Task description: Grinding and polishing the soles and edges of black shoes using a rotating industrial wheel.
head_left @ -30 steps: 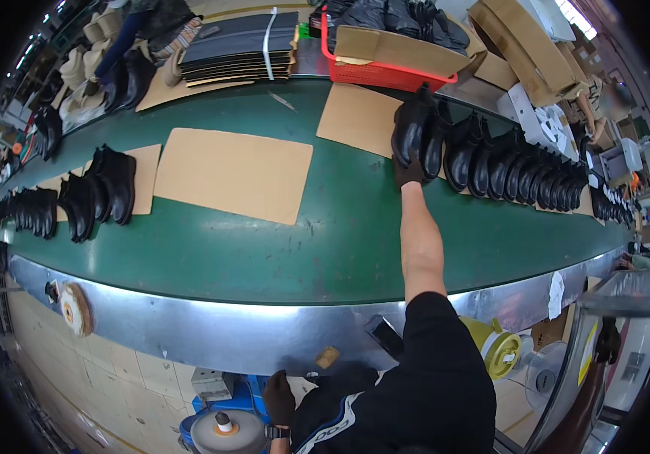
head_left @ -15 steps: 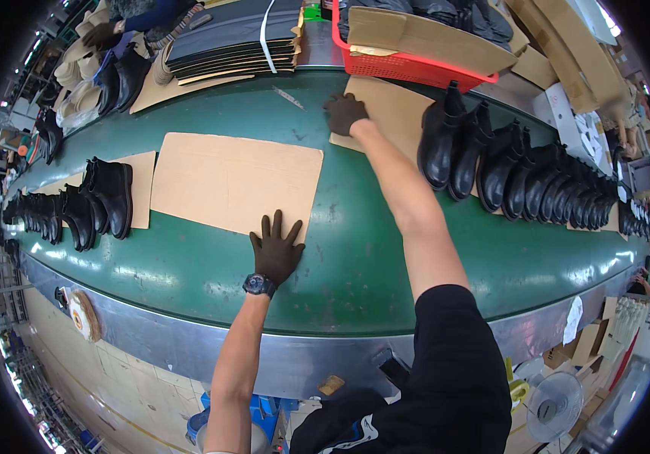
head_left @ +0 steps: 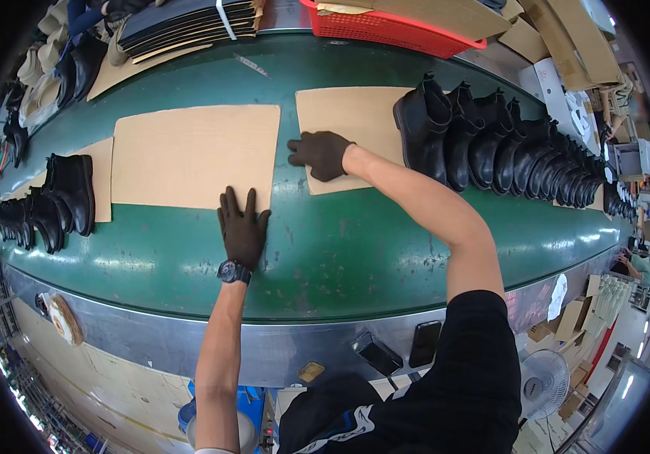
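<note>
My left hand [head_left: 242, 228], in a dark glove with a wristwatch, lies flat with fingers spread on the green conveyor belt [head_left: 355, 250], its fingertips on the near right corner of a large cardboard sheet [head_left: 189, 155]. My right hand [head_left: 320, 153], gloved too, rests palm down on the near left edge of a second cardboard sheet [head_left: 351, 121]. On that sheet's right side stands a row of black ankle boots [head_left: 491, 151]. Neither hand grips anything.
More black boots [head_left: 45, 208] stand at the belt's left on another cardboard. A bundle of dark flat sheets [head_left: 189, 23] and a red crate [head_left: 393, 30] sit at the far side. Cardboard boxes [head_left: 567, 53] pile up at the right. A fan [head_left: 544, 382] stands below.
My right hand left the boots and came back onto the second cardboard's left edge. My left hand came up onto the belt and now touches the large cardboard's corner. The boots moved right.
</note>
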The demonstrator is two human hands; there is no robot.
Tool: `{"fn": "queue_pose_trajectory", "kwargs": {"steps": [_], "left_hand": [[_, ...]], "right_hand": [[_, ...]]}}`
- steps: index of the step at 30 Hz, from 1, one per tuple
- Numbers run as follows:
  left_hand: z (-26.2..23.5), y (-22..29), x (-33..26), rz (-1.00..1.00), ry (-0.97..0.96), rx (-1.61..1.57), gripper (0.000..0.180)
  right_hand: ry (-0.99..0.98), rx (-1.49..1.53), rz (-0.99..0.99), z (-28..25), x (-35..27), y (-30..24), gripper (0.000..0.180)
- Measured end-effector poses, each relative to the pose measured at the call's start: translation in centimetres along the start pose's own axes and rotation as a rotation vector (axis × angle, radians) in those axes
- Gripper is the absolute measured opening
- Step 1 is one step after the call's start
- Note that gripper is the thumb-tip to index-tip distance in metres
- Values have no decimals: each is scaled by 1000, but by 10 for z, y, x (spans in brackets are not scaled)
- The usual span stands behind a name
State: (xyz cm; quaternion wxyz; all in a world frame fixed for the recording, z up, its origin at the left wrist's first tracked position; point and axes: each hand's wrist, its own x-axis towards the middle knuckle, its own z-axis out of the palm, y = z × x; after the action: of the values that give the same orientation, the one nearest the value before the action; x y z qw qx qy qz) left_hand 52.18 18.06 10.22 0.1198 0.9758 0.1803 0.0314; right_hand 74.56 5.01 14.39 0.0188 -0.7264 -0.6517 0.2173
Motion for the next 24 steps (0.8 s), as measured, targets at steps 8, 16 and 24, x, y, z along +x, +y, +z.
{"fn": "queue_pose_trajectory", "kwargs": {"steps": [8, 16, 24], "left_hand": [[13, 34, -6, 285, -145, -357, 43], [-57, 54, -86, 92, -91, -667, 25], [-86, 45, -316, -350, -213, -719, 23]], "right_hand": [[115, -14, 87, 42, -25, -26, 31], [910, 609, 768, 60, -127, -146, 32], [703, 244, 1020, 150, -252, -315, 46]]}}
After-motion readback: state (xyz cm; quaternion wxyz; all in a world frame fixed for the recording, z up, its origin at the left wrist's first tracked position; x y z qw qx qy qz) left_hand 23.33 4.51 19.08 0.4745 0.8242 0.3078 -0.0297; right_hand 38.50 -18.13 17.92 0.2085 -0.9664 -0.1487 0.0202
